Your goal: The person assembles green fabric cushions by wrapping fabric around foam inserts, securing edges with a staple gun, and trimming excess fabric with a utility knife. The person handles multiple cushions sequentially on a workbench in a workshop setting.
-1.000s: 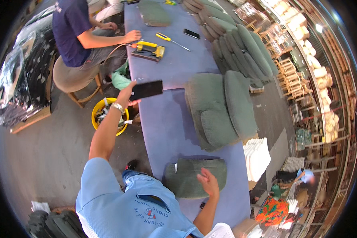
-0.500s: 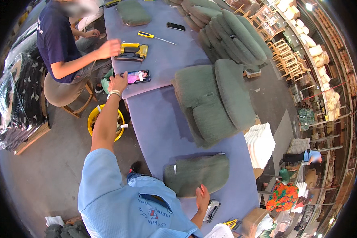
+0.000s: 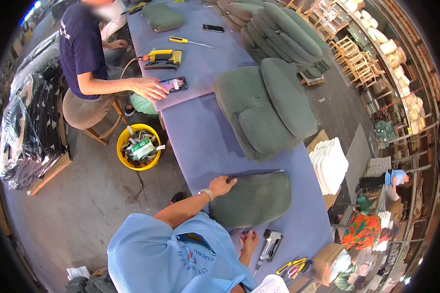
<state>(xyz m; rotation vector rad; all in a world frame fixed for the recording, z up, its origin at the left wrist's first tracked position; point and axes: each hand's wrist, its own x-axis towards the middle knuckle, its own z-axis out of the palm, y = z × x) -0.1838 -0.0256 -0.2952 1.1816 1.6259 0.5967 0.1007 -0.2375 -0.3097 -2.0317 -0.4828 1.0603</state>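
A green fabric cushion (image 3: 252, 199) lies on the blue-covered table in front of me. My left hand (image 3: 222, 186), with a watch on the wrist, is closed on its far left corner. My right hand (image 3: 249, 240) is beside the cushion's near edge, its fingers curled in; what they hold, if anything, is too small to make out. Just right of that hand lies a silver and black staple gun (image 3: 269, 245). Beyond the staple gun are yellow-handled scissors (image 3: 293, 267).
Larger green cushions (image 3: 259, 110) are piled farther up the table (image 3: 186, 134). A co-worker's hand (image 3: 150, 89) touches a phone (image 3: 175, 84), near a yellow staple gun (image 3: 164, 59) and a screwdriver (image 3: 190, 42). A yellow bucket (image 3: 121, 155) of scraps stands on the floor at left.
My left hand has left the phone and come back to the cushion's corner. My right hand has drawn slightly off the cushion. The co-worker's hand has moved from the yellow staple gun to the phone.
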